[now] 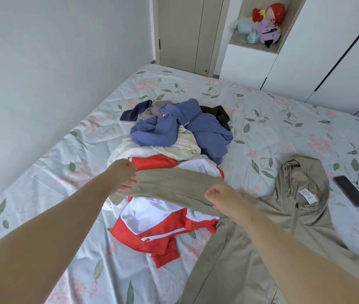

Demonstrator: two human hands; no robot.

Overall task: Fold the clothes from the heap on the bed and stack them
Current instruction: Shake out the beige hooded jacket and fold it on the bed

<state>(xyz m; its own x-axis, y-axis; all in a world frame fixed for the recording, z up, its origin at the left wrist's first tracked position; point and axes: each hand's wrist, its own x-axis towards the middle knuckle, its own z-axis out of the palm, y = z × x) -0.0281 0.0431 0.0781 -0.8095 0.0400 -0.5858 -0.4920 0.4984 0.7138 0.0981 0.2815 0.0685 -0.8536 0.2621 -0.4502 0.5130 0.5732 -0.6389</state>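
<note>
A khaki hooded jacket (pixel 288 233) lies spread on the bed (pixel 64 172) at the right, hood toward the far side. Its left sleeve (pixel 174 183) is stretched out to the left, lifted above the heap. My left hand (pixel 126 176) grips the sleeve's cuff end. My right hand (pixel 220 199) grips the same sleeve nearer the shoulder. Under the sleeve lies a red and white jacket (pixel 158 222). Behind it the heap holds a cream garment (pixel 183 148), a blue garment (pixel 180 126) and dark pieces (pixel 218 113).
A black phone (pixel 350 190) lies on the floral sheet to the right of the hood. A grey wall runs along the bed's left side. White wardrobe doors (pixel 327 51) and a niche with plush toys (pixel 261 25) stand beyond the far edge.
</note>
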